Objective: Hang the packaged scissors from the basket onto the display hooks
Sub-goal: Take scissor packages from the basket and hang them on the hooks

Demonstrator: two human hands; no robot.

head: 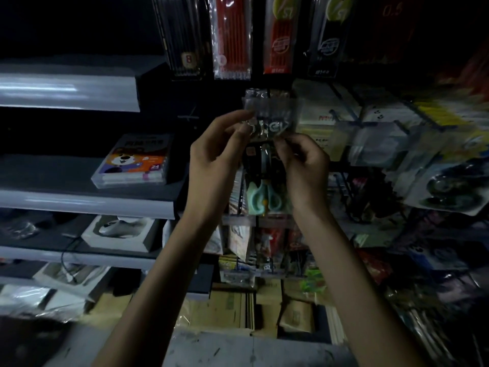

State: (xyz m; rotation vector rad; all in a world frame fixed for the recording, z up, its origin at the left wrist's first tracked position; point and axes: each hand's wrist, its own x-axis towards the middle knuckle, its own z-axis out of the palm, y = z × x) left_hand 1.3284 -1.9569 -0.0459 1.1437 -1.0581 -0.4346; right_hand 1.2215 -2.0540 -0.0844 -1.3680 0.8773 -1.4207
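Observation:
A clear packet of scissors (266,192) with mint-green handles hangs upright in front of the display rack, raised between both hands. My left hand (217,154) pinches the packet's upper left part near its printed header. My right hand (301,160) pinches the upper right side. A thin dark display hook (269,95) sticks out just above the packet's top edge, where a clear tab sits. Whether the hole is over the hook cannot be told. The basket is out of view.
Pen and pencil packs (231,35) hang above. Wire hooks with packaged goods (381,139) crowd the right side. Grey shelves (87,202) on the left carry a crayon box (132,160) and white boxes. Cardboard boxes (238,305) stand on the floor below.

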